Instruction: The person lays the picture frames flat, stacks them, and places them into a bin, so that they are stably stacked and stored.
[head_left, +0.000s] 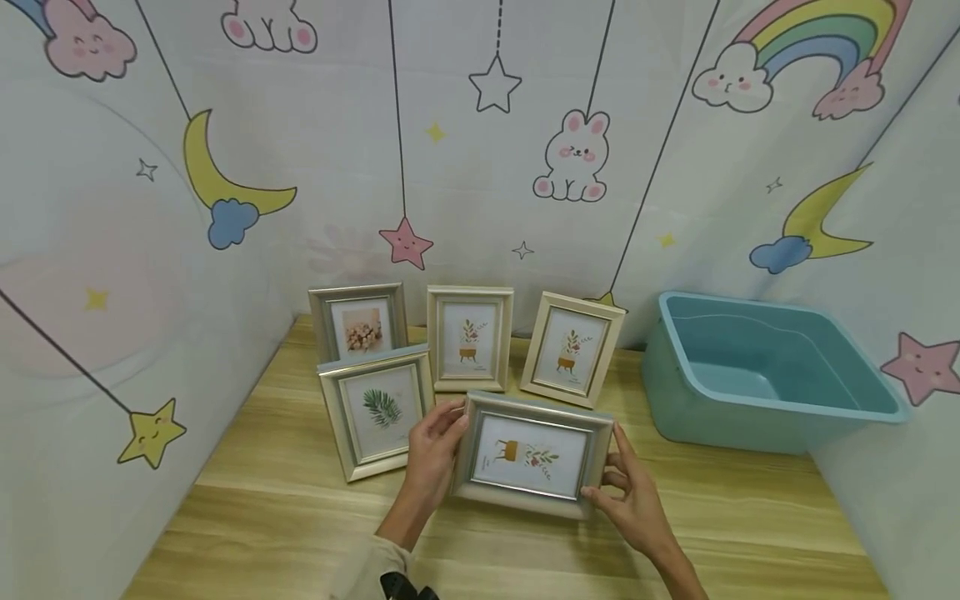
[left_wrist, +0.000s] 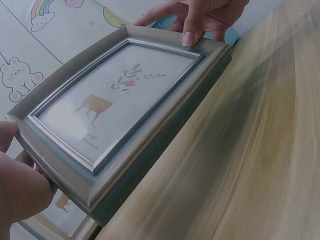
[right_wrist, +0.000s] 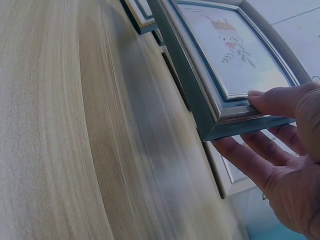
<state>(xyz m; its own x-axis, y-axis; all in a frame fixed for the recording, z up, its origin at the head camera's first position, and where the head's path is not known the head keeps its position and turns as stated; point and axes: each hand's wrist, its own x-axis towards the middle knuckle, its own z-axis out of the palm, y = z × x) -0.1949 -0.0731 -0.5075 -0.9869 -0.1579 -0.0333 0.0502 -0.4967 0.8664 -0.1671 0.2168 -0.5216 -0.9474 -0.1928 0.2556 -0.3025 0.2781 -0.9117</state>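
Both hands hold a silver-grey picture frame (head_left: 534,454) turned sideways, its potted-plant print lying on its side. My left hand (head_left: 432,454) grips the left short edge, thumb toward the front. At the opposite edge, my right hand (head_left: 630,492) pinches the lower corner, thumb on the front and fingers behind, as the right wrist view shows. The picture frame tilts back, raised above the wooden table (right_wrist: 60,150). Just left of it stands a pale gold frame with a green leaf print (head_left: 382,410); two cream frames, a middle one (head_left: 470,382) and a right one (head_left: 532,367), stand behind.
A frame with a flower photo (head_left: 362,329) stands at the back left, partly hidden by the leaf one. On the right sits a blue-green plastic tub (head_left: 750,417). A cartoon-printed cloth (head_left: 480,167) hangs around the table's back and sides.
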